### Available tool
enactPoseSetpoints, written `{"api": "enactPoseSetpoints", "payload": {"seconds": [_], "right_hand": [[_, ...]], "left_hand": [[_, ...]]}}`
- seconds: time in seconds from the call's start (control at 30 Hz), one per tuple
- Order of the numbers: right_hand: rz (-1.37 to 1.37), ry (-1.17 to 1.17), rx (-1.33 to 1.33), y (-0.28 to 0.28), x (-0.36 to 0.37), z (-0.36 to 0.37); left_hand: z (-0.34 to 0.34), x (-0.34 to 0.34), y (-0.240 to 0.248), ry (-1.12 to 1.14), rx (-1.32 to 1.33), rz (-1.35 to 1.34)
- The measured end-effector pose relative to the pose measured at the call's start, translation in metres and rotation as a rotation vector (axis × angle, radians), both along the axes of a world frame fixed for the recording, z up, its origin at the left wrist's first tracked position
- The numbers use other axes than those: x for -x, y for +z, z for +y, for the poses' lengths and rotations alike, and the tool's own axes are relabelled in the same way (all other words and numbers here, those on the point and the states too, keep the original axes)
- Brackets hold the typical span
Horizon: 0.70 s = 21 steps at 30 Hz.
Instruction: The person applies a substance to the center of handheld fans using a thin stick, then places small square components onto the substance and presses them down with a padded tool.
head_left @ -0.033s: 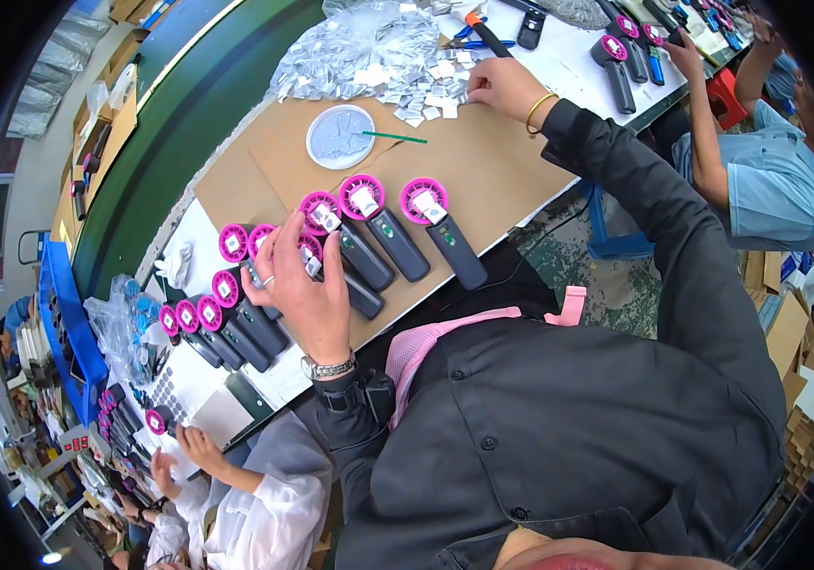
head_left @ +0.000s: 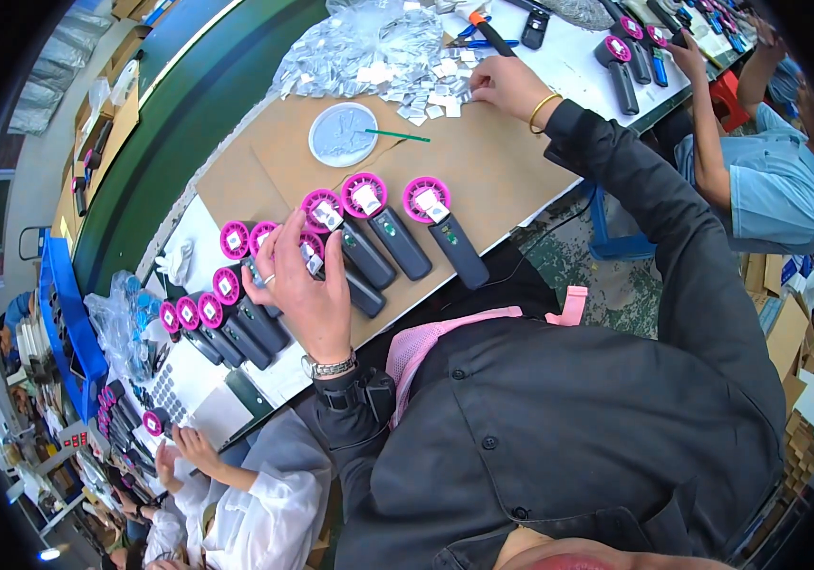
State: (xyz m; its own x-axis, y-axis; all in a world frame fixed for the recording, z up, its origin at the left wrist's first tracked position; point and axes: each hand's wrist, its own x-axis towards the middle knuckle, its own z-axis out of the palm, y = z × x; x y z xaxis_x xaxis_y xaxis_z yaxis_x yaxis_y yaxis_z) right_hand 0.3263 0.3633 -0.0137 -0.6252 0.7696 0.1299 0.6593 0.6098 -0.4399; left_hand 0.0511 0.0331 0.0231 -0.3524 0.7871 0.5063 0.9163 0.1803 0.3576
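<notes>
My left hand (head_left: pixel 310 296), with a ring and a wrist watch, is spread over a row of dark handheld fans with round pink heads, thumb and fingers apart. Its fingers partly hide a fan (head_left: pixel 361 293) behind them; whether they touch it I cannot tell. To its right lie more fans (head_left: pixel 399 242), white square pieces on their heads, and a fan (head_left: pixel 458 249) slightly apart. At the far side, my right hand (head_left: pixel 511 90) has its fingertips pinched together beside a heap of small silvery-white squares (head_left: pixel 416 95). Anything between those fingertips is hidden.
On brown cardboard (head_left: pixel 502 161) sits a round white dish (head_left: pixel 342 134) of grey paste, a green stick (head_left: pixel 397 136) across its rim. Pliers (head_left: pixel 483 42) and an orange-and-black tool (head_left: pixel 490 33) lie beyond. Co-workers sit left (head_left: pixel 264 489) and right (head_left: pixel 777 190); a blue stool (head_left: pixel 611 233) stands below.
My hands keep the same positions. At the lower left, the co-worker's hands and the fan beside them have shifted slightly.
</notes>
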Motion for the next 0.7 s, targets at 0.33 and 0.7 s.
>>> {"api": "enactPoseSetpoints", "payload": {"seconds": [0.33, 0.7], "right_hand": [[0.097, -0.04, 0.064, 0.013, -0.015, -0.003], [0.162, 0.642, 0.182, 0.101, 0.145, -0.107]], "left_hand": [[0.003, 0.0, -0.002, -0.027, 0.034, -0.032], [0.016, 0.007, -0.002, -0.04, 0.106, 0.022]]}}
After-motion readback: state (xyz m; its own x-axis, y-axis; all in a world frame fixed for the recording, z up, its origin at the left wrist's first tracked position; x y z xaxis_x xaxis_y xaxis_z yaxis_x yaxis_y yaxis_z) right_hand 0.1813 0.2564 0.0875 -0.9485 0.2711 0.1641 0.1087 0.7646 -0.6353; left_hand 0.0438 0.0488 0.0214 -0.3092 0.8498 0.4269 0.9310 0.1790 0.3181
